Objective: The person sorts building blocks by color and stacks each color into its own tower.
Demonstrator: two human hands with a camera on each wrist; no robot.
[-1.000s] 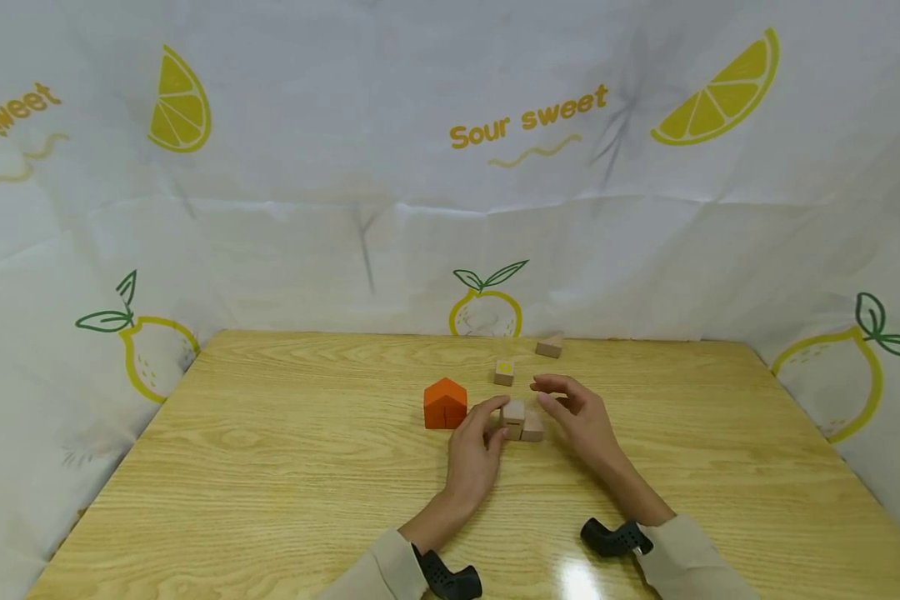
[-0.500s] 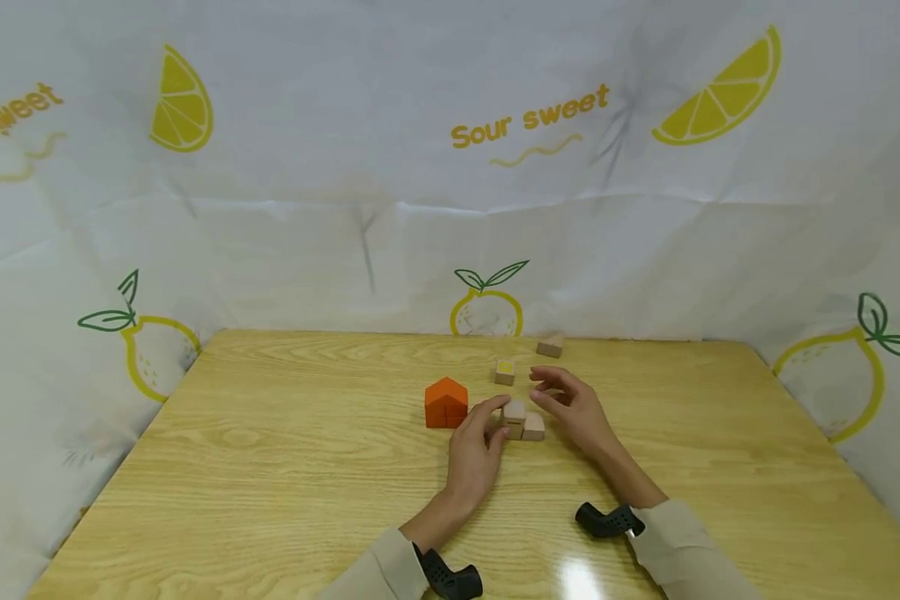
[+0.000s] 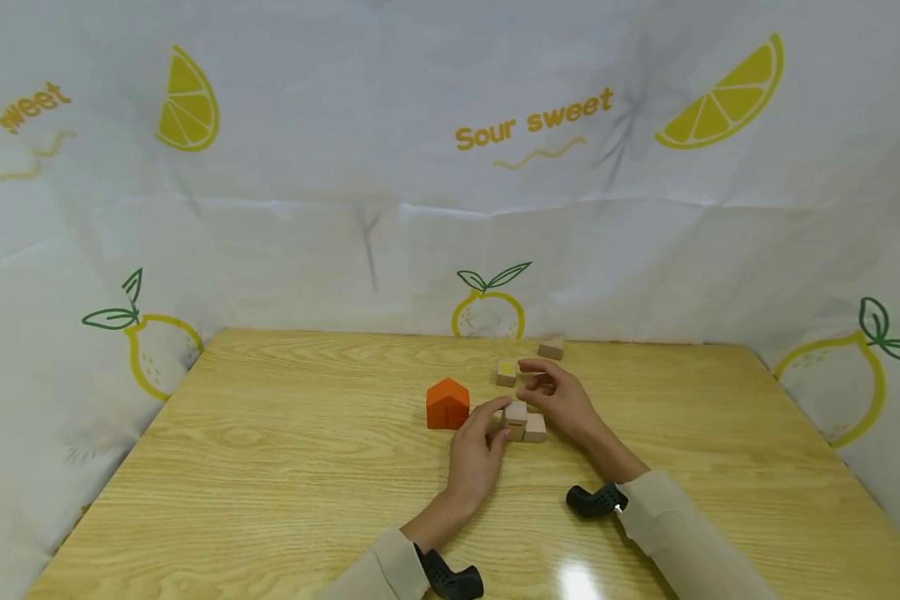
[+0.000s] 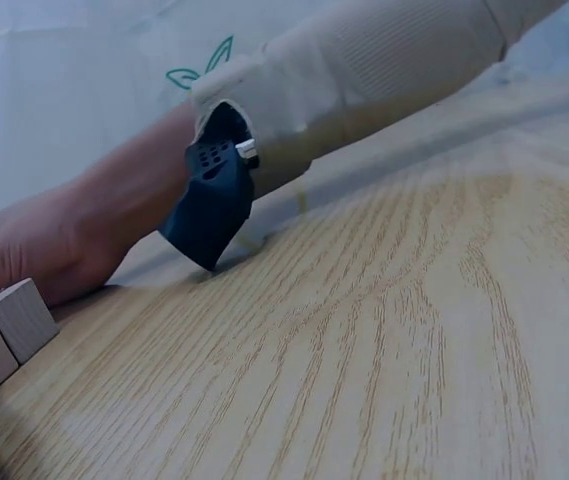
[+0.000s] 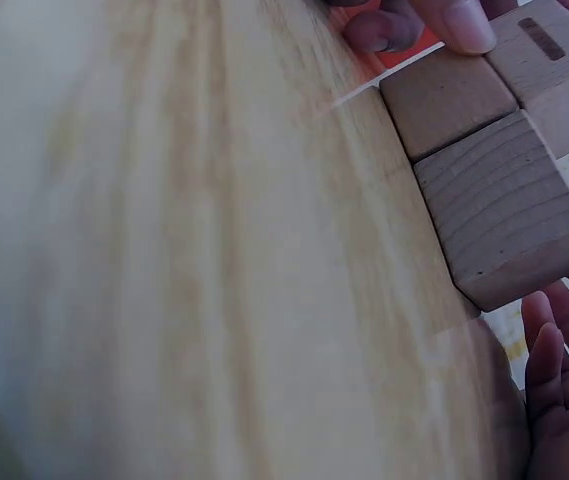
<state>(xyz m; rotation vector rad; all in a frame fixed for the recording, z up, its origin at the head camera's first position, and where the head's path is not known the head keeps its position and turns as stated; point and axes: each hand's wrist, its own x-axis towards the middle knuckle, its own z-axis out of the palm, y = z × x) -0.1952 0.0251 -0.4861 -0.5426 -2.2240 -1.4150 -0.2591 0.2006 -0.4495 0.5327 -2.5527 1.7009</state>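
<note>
My left hand (image 3: 474, 457) grips a small stack of plain wooden blocks (image 3: 515, 421) between thumb and fingers. The upper block (image 5: 549, 60) has a dark slot in one face, and the left thumb lies close to where it meets the lower one. Against the stack's right side sits another wooden block (image 3: 535, 428) with a sloping top edge. Just behind the stack, my right hand (image 3: 566, 404) hovers with loosely bent fingers around no visible object. Its fingertips are near a wooden cube with a yellow mark (image 3: 506, 372).
An orange house-shaped group of blocks (image 3: 447, 405) stands left of the stack. Toward the table's back edge lies a wooden triangular block (image 3: 552, 347). A white cloth with lemon prints (image 3: 330, 250) hangs behind the wooden table (image 3: 270, 450).
My right hand has moved forward and left, from beside the stack to near the yellow-marked cube. My left hand keeps its grip on the stack.
</note>
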